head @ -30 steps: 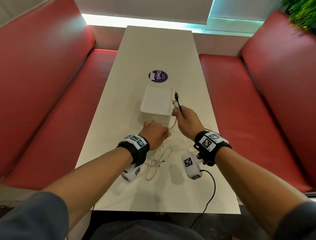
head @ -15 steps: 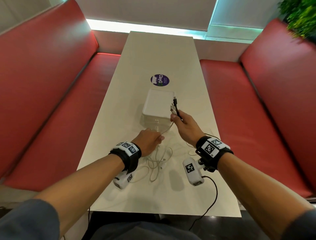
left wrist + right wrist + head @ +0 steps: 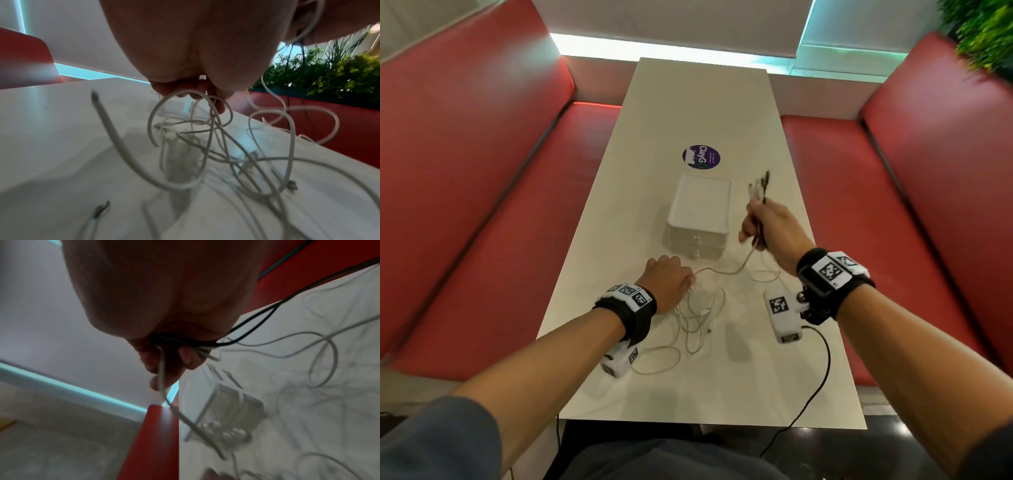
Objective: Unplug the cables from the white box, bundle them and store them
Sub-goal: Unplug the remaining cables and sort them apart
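Right hand (image 3: 770,228), centre-right, clamps the plug ends (image 3: 758,186) upright beside the white box (image 3: 700,214); left hand (image 3: 669,279) pinches a white cable (image 3: 722,272) low, gathering slack for bundling.

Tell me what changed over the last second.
The right hand, gripping the plug ends, lifted up and to the right, away from the box. The left hand pulled back from the box, holding a white cable. The box and loose cables stayed put.

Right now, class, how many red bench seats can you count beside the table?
2: one red bench along the table's left side, one red bench along its right. Each has a seat and an upright backrest; their near ends are cut off from view.
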